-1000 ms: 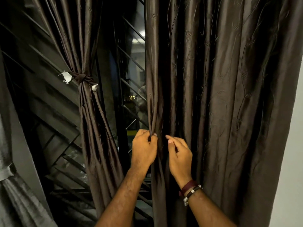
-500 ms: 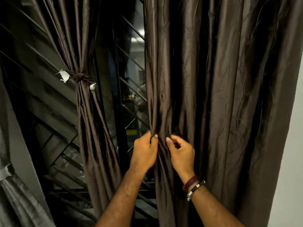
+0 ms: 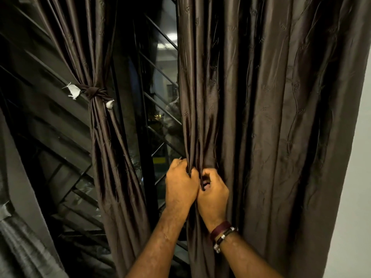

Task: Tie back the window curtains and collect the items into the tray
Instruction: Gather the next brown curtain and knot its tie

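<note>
A dark brown satin curtain hangs loose on the right and covers most of the view. My left hand grips its left edge in a fist. Touching it, my right hand closes on the folds just beside that edge, so the cloth bunches between both fists. To the left, a second brown curtain is gathered and bound by a knotted tie-back with white ends. No tray is in view.
A dark window with slanted metal bars shows between the two curtains. A white wall borders the right side. Grey fabric hangs at the lower left.
My right hand went from open fingers beside the curtain to a fist on its folds, pressed against my left hand. More cloth is gathered between the hands.
</note>
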